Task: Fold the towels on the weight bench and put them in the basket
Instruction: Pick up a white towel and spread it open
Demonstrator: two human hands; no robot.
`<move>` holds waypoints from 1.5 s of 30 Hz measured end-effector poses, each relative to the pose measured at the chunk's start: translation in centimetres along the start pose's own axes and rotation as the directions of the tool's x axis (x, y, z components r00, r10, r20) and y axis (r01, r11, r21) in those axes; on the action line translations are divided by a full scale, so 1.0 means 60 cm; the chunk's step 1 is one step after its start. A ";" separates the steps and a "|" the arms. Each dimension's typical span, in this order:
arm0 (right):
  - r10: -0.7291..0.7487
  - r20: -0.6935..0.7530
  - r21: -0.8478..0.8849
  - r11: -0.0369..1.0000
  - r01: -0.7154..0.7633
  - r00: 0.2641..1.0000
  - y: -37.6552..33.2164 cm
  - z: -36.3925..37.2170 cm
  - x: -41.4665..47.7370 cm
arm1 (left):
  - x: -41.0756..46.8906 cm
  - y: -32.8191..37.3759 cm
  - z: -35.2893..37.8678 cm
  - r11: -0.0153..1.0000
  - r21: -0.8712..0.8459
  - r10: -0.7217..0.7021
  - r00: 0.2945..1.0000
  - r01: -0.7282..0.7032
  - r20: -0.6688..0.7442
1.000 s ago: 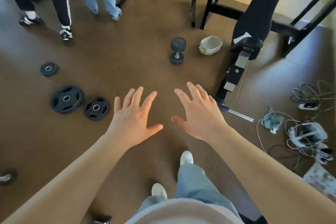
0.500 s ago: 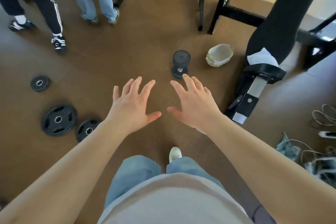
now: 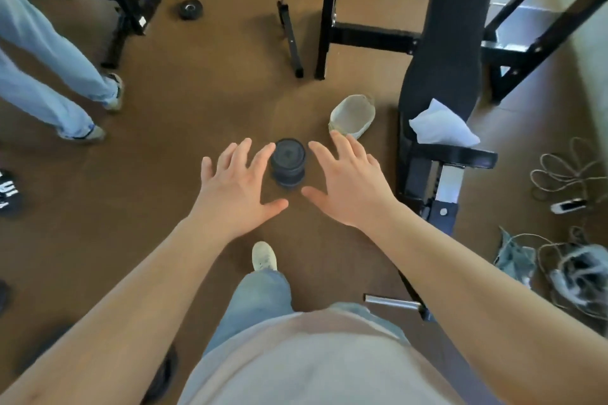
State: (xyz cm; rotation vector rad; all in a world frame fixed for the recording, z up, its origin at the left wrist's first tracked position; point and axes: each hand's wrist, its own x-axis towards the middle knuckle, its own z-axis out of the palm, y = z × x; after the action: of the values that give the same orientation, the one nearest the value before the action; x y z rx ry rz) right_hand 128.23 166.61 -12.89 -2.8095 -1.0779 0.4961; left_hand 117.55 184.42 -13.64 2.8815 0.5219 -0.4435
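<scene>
Brown carpeted gym floor [image 3: 98, 240] fills the view, seen from above. Long black padded weight bench, the counter [image 3: 450, 43], runs from upper right down toward centre right on a black steel frame. One white crumpled cloth towel [image 3: 441, 126] lies on the near end of the counter's pad, unfolded, a corner sticking up. Just left of the counter, on the floor, sits a small cream woven basket [image 3: 353, 115], tipped slightly, mouth showing; nothing visible inside it. Both bare hands are stretched forward, palms down, fingers spread: left hand [image 3: 238, 187] with a released grip, holding nothing; right hand [image 3: 350, 184] likewise, its fingertips overlapping the basket's near rim in view, contact not clear. Between the hands stands a black round-ended dumbbell [image 3: 289, 163] on the floor. Tangled grey cables [image 3: 559, 171] lie far right.
</scene>
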 end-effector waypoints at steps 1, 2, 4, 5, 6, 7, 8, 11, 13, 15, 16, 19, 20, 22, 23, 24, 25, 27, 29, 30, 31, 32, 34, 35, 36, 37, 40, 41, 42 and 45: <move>0.033 -0.004 0.023 0.999 -0.033 0.999 -0.002 -0.008 0.029 | 0.037 -0.008 -0.015 0.999 0.013 0.033 0.999 -0.033 0.017; 0.062 -0.010 0.047 0.997 -0.061 0.998 -0.003 -0.017 0.059 | 0.073 -0.015 -0.030 0.997 0.031 0.067 0.997 -0.067 0.029; 0.111 -0.021 0.080 0.991 -0.109 0.994 -0.002 -0.038 0.110 | 0.137 -0.022 -0.059 0.988 0.065 0.139 0.989 -0.143 0.055; 0.142 -0.024 0.095 0.986 -0.139 0.990 0.002 -0.050 0.130 | 0.166 -0.024 -0.070 0.981 0.081 0.169 0.983 -0.174 0.070; 0.182 -0.027 0.116 0.977 -0.178 0.983 0.010 -0.061 0.154 | 0.200 -0.024 -0.084 0.973 0.098 0.198 0.976 -0.207 0.086; 0.207 -0.029 0.129 0.971 -0.202 0.978 0.016 -0.069 0.168 | 0.224 -0.025 -0.094 0.969 0.106 0.213 0.972 -0.223 0.098; 0.223 -0.031 0.132 0.967 -0.218 0.974 0.025 -0.073 0.182 | 0.245 -0.025 -0.101 0.966 0.111 0.222 0.969 -0.234 0.110; 0.321 -0.032 0.159 0.937 -0.312 0.946 0.077 -0.081 0.239 | 0.340 -0.007 -0.119 0.944 0.125 0.287 0.947 -0.305 0.144; 0.378 -0.012 0.175 0.912 -0.370 0.926 0.118 -0.082 0.276 | 0.404 0.014 -0.127 0.928 0.133 0.326 0.931 -0.349 0.163; 0.413 0.013 0.189 0.893 -0.408 0.910 0.162 -0.086 0.316 | 0.472 0.042 -0.135 0.911 0.142 0.359 0.914 -0.387 0.189; 0.421 0.017 0.195 0.888 -0.416 0.907 0.185 -0.088 0.337 | 0.505 0.058 -0.140 0.905 0.146 0.369 0.908 -0.399 0.198; 0.434 0.010 0.222 0.878 -0.425 0.901 0.266 -0.103 0.409 | 0.611 0.112 -0.157 0.889 0.178 0.385 0.899 -0.422 0.206; 0.436 0.010 0.227 0.876 -0.426 0.900 0.293 -0.111 0.434 | 0.645 0.132 -0.163 0.887 0.186 0.384 0.899 -0.423 0.211; 0.434 0.034 0.239 0.871 -0.429 0.900 0.350 -0.130 0.477 | 0.708 0.173 -0.177 0.886 0.192 0.379 0.897 -0.422 0.226; 0.435 0.041 0.244 0.869 -0.431 0.899 0.378 -0.140 0.497 | 0.737 0.194 -0.184 0.880 0.205 0.382 0.896 -0.427 0.228; 0.437 0.034 0.247 0.868 -0.431 0.899 0.406 -0.151 0.515 | 0.764 0.216 -0.192 0.873 0.215 0.390 0.891 -0.438 0.231; 0.438 0.027 0.249 0.868 -0.430 0.899 0.432 -0.162 0.531 | 0.788 0.237 -0.202 0.867 0.217 0.398 0.886 -0.448 0.238; 0.464 0.026 0.275 0.848 -0.453 0.885 0.489 -0.182 0.566 | 0.841 0.279 -0.220 0.848 0.238 0.421 0.875 -0.473 0.239; 0.493 0.020 0.296 0.828 -0.477 0.870 0.522 -0.192 0.587 | 0.876 0.303 -0.232 0.836 0.244 0.442 0.867 -0.491 0.231; 0.501 0.019 0.297 0.824 -0.483 0.865 0.536 -0.194 0.596 | 0.893 0.314 -0.235 0.824 0.248 0.460 0.857 -0.509 0.234; 0.519 0.023 0.307 0.810 -0.500 0.855 0.555 -0.198 0.609 | 0.918 0.329 -0.236 0.809 0.252 0.482 0.845 -0.531 0.233; 0.538 0.029 0.317 0.794 -0.518 0.842 0.572 -0.200 0.622 | 0.942 0.344 -0.237 0.794 0.262 0.501 0.835 -0.549 0.229; 0.581 0.048 0.342 0.755 -0.560 0.813 0.604 -0.205 0.646 | 0.991 0.376 -0.242 0.763 0.268 0.539 0.808 -0.588 0.238; 0.606 0.057 0.349 0.733 -0.584 0.794 0.618 -0.208 0.657 | 1.018 0.391 -0.244 0.744 0.269 0.560 0.791 -0.611 0.248; 0.632 0.063 0.355 0.709 -0.609 0.773 0.631 -0.210 0.669 | 1.042 0.406 -0.246 0.725 0.267 0.581 0.772 -0.635 0.259; 0.657 0.071 0.363 0.684 -0.633 0.750 0.643 -0.211 0.680 | 1.067 0.421 -0.247 0.707 0.263 0.599 0.753 -0.657 0.273; 0.722 0.095 0.371 0.613 -0.698 0.685 0.669 -0.212 0.719 | 1.143 0.455 -0.251 0.641 0.236 0.660 0.682 -0.730 0.316; 0.749 0.096 0.370 0.584 -0.722 0.655 0.677 -0.212 0.732 | 1.168 0.465 -0.253 0.622 0.217 0.679 0.656 -0.753 0.330; 0.778 0.094 0.369 0.552 -0.748 0.621 0.684 -0.211 0.745 | 1.193 0.476 -0.253 0.597 0.200 0.698 0.626 -0.777 0.348; 0.855 0.118 0.388 0.429 -0.816 0.505 0.693 -0.208 0.780 | 1.265 0.503 -0.253 0.489 0.179 0.749 0.517 -0.854 0.414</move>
State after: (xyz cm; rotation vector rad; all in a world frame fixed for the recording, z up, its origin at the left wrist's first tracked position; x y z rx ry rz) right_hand 191.41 167.03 -21.90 -2.7127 0.5501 0.5332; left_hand 200.37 183.78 -20.03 2.8473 -1.0940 -0.8021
